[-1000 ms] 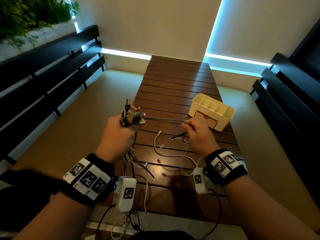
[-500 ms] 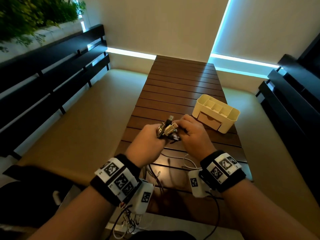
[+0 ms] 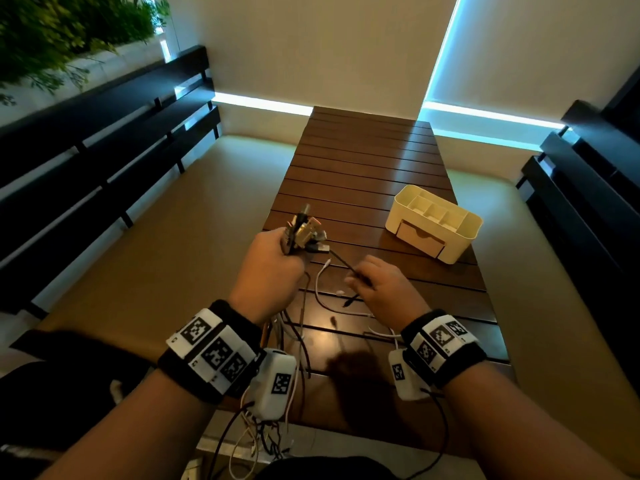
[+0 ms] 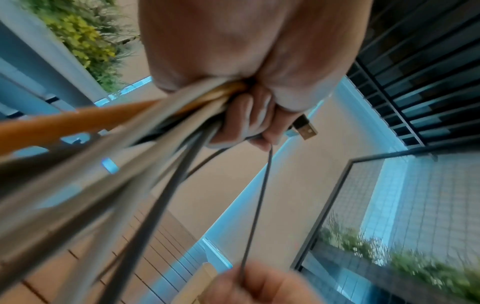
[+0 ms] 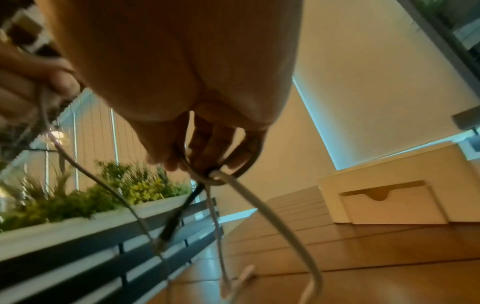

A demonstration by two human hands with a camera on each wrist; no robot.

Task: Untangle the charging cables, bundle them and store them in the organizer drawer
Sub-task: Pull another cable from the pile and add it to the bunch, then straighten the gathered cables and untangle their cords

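Dark cable (image 3: 341, 262) drawn taut between hands: left hand (image 3: 268, 268) clenches plug bundle (image 3: 304, 233), right hand (image 3: 382, 289) should slide outward while pinching lightly

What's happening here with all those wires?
A person is sorting a tangle of charging cables over a wooden table. The left hand grips a bunch of cables with the plugs sticking up together. The right hand pinches one thin dark cable stretched from that bunch. White cables trail on the table. The cream organizer sits nearby, its drawer closed.
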